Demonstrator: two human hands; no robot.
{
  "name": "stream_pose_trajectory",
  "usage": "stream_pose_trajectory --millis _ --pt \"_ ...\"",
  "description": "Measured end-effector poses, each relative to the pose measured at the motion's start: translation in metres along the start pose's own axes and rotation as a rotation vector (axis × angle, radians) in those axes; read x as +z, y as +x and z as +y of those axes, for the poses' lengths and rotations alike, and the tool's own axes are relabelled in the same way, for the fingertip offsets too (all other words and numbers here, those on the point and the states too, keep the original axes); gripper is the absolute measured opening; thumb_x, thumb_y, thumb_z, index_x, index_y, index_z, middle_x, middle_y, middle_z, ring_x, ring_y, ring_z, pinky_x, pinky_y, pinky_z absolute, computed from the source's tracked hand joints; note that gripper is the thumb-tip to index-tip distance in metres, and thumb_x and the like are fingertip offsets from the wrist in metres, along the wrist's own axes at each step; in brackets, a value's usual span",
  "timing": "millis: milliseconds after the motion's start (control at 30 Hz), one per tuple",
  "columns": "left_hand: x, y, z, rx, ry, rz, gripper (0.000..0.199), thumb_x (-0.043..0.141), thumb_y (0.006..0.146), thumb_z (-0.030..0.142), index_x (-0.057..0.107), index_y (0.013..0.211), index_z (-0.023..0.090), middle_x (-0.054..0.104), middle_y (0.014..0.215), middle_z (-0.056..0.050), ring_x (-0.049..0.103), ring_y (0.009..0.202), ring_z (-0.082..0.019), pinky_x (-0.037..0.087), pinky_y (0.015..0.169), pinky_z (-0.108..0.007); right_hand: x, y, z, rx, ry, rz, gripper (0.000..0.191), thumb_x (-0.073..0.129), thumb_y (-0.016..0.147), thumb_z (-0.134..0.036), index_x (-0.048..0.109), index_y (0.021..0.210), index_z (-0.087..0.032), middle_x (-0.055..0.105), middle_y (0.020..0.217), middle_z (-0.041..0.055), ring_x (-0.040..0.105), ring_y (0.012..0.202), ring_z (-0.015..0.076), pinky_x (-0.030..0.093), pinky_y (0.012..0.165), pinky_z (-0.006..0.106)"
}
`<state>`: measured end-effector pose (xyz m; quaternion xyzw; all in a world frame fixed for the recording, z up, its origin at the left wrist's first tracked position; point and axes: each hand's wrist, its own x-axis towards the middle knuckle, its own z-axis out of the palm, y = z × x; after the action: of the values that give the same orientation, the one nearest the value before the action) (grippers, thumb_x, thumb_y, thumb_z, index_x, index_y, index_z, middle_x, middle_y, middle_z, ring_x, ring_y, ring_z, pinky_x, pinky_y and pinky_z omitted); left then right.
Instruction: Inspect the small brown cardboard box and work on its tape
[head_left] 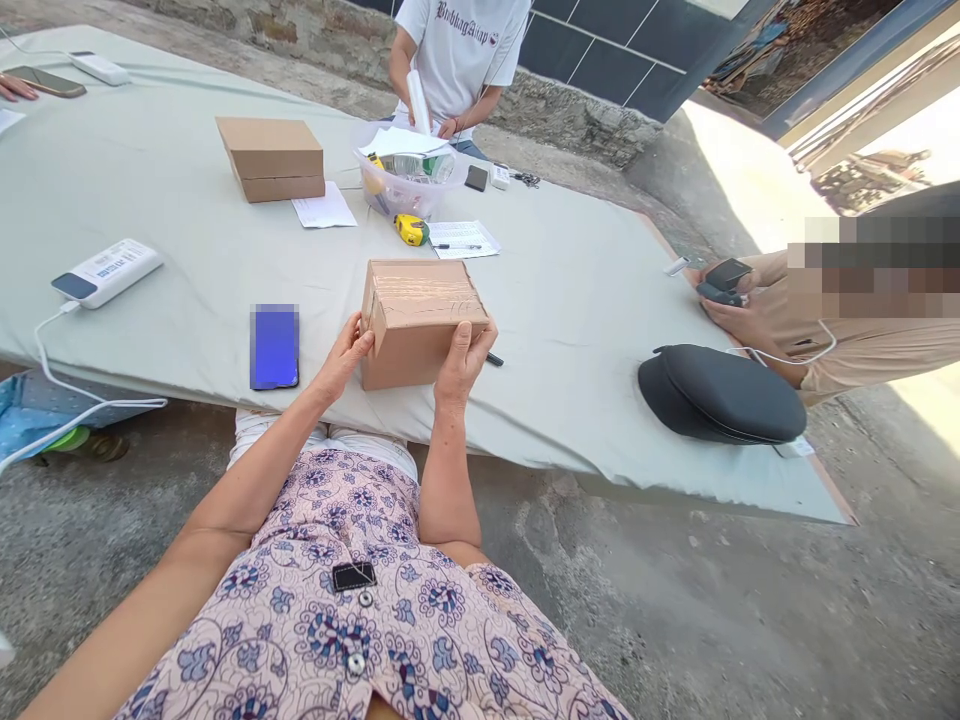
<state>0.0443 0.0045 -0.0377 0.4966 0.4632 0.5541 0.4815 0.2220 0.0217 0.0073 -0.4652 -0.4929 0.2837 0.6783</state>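
A white power bank [109, 272] lies left on the surface [570, 320], then a phone [274, 346] by the near edge. The left hand [346, 352] has its grip pressed to the left side of a taped cardboard box [420, 300], near middle; the right hand's [463, 365] grip clasps its right side. A black case [720, 395] lies right.

Bright, diffuse daylight fills the scene, leaving the pale tablecloth [570, 390] in even shade with faint, soft shadows. Direct sun hits the concrete ground [739, 150] at upper right, washing it nearly white. Clear tape [427, 285] on the cardboard box [405, 355] catches streaky glare. Wide-angle distortion stretches the edges; print on the paper sheet [465, 240] is illegible; mosaic covers the smartphone screen [274, 345].
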Motion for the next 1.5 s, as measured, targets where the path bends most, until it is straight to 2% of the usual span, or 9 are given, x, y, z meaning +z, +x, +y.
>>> stream_pose_trajectory --millis 100,200,467,700,800,900,1033,1200,1500 --pt "0.002 -0.004 0.011 0.067 0.041 -0.042 0.104 0.057 0.083 0.083 0.026 0.164 0.026 0.025 0.174 -0.011 0.022 0.161 -0.034 0.029 0.129 -0.049 -0.001 -0.002 -0.001 0.014 0.032 0.002 0.068 0.051 0.089 -0.075 0.047 0.133 -0.023 0.062 0.132 0.0133 0.061 0.129 0.0254 0.050 0.113 0.047" --pt "0.001 -0.006 0.024 0.188 0.156 -0.060 0.104 0.056 0.083 0.084 0.024 0.165 0.029 0.018 0.176 -0.011 0.020 0.162 -0.036 0.030 0.129 -0.049 0.000 -0.004 0.000 0.042 0.061 0.005 0.064 0.050 0.092 -0.072 0.046 0.135 -0.025 0.060 0.136 0.0128 0.059 0.133 0.0250 0.050 0.114 0.048" --pt "-0.002 -0.019 0.061 0.297 0.577 0.107 0.087 0.050 0.089 0.081 0.040 0.159 0.030 0.036 0.170 -0.013 0.027 0.160 -0.034 0.026 0.129 -0.052 -0.010 -0.011 -0.006 0.265 0.205 -0.101 0.063 0.047 0.095 -0.063 0.032 0.152 -0.038 0.050 0.154 0.0083 0.058 0.135 0.0233 0.059 0.095 0.042" --pt "0.010 -0.031 0.085 0.382 1.002 0.161 0.073 0.047 0.098 0.067 0.046 0.158 0.026 0.041 0.166 -0.015 0.034 0.155 -0.040 0.028 0.125 -0.058 -0.020 -0.009 0.011 0.506 0.329 -0.197 0.050 0.057 0.084 -0.060 0.051 0.126 -0.034 0.065 0.128 0.0037 0.068 0.100 0.0178 0.056 0.078 0.032" --pt "0.014 -0.029 0.084 0.386 1.114 0.137 0.060 0.047 0.102 0.056 0.049 0.156 0.030 0.044 0.166 -0.012 0.037 0.155 -0.039 0.031 0.122 -0.059 -0.025 -0.007 0.022 0.534 0.241 -0.166 0.046 0.060 0.081 -0.059 0.057 0.117 -0.030 0.067 0.122 0.0029 0.067 0.104 0.0180 0.055 0.084 0.033" --pt "0.019 -0.027 0.083 0.397 1.188 0.100 0.055 0.047 0.103 0.050 0.049 0.156 0.034 0.042 0.167 -0.010 0.040 0.154 -0.038 0.032 0.122 -0.059 -0.033 -0.004 0.024 0.441 0.079 -0.064 0.043 0.062 0.080 -0.056 0.061 0.109 -0.025 0.067 0.121 0.0053 0.064 0.115 0.0207 0.053 0.098 0.040" --pt "0.032 -0.023 0.082 0.404 1.244 0.066 0.052 0.050 0.103 0.048 0.053 0.153 0.036 0.046 0.164 -0.010 0.042 0.152 -0.038 0.032 0.121 -0.060 -0.039 -0.009 0.008 0.080 -0.074 0.067 0.043 0.057 0.089 -0.054 0.061 0.117 -0.023 0.063 0.129 0.0105 0.059 0.128 0.0248 0.047 0.112 0.048" --pt "0.051 -0.018 0.080 0.446 1.296 -0.015 0.048 0.055 0.101 0.043 0.058 0.149 0.033 0.052 0.160 -0.014 0.046 0.150 -0.039 0.034 0.120 -0.063 -0.029 -0.021 -0.006 -0.226 -0.193 -0.052 0.046 0.060 0.092 -0.052 0.058 0.129 -0.025 0.056 0.141 0.0128 0.053 0.139 0.0277 0.042 0.118 0.052" --pt "0.037 -0.020 0.083 0.422 1.286 -0.042 0.034 0.062 0.097 0.030 0.070 0.130 0.023 0.065 0.145 -0.015 0.053 0.144 -0.035 0.036 0.122 -0.057 -0.024 -0.019 0.018 0.052 -0.175 -0.184 0.037 0.065 0.089 -0.052 0.064 0.114 -0.025 0.064 0.125 0.0087 0.060 0.120 0.0219 0.054 0.100 0.039"
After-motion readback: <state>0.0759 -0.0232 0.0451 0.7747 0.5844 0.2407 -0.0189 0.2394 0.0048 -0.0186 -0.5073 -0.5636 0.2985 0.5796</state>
